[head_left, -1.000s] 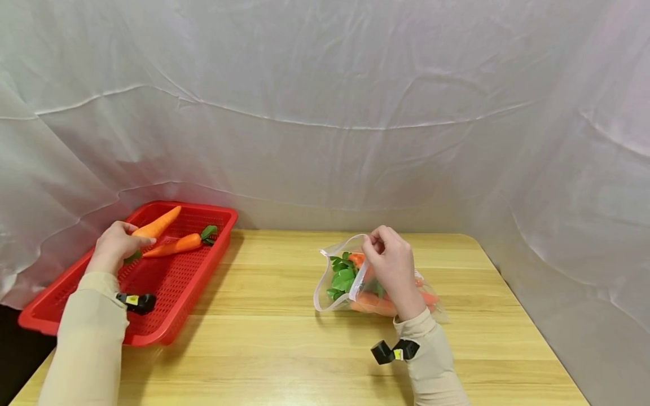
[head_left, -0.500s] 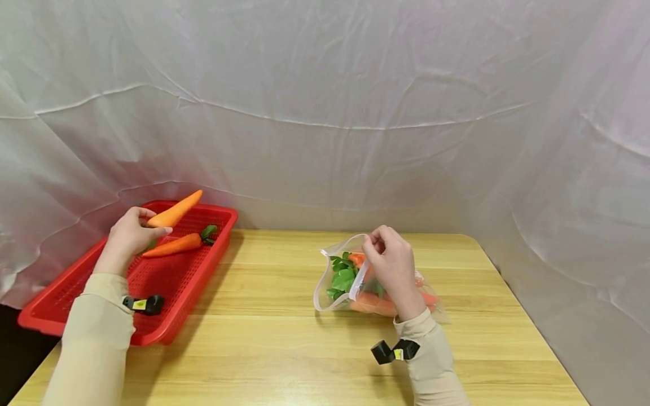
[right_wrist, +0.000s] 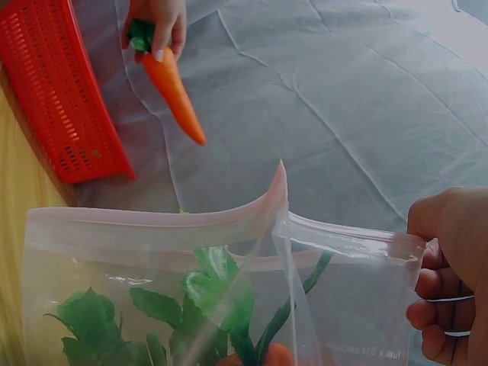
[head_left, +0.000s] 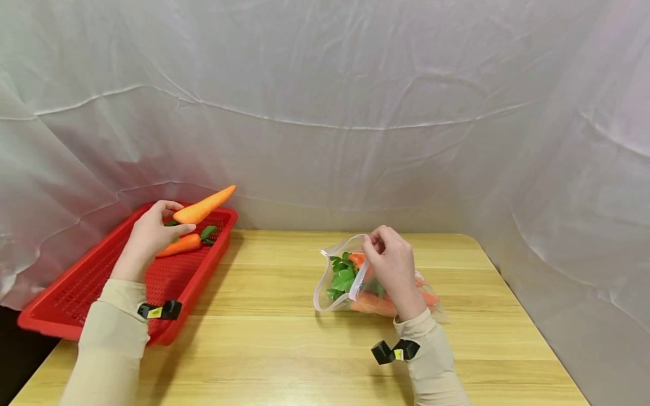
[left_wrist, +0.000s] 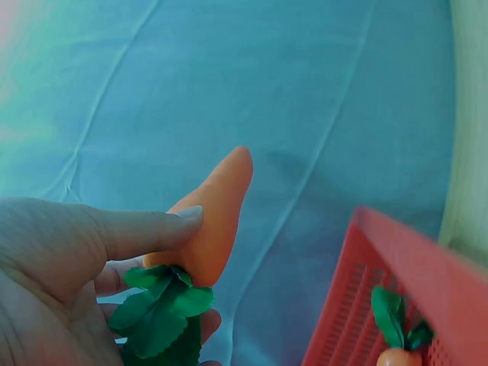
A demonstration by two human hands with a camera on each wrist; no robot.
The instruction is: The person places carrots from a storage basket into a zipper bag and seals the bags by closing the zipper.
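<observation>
Seen from above and behind, the head view faces forward and down across the wooden table [head_left: 284, 344] to the white backdrop. The left wrist view sits tight against the left hand [left_wrist: 53, 267], facing the backdrop. The right wrist view looks left across the bag [right_wrist: 152, 290]. All 3 views share the lifted carrot [head_left: 203, 206] and the red basket [head_left: 66, 316].

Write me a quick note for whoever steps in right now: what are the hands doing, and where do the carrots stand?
Left hand: grips an orange toy carrot with green leaves, lifted above the red perforated plastic basket.
Right hand: pinches the rim of the clear zip bag, mouth open, on the wooden table.
Done: carrots already lie in the bag.
Left: the held carrot, plus a second carrot in the basket.
</observation>
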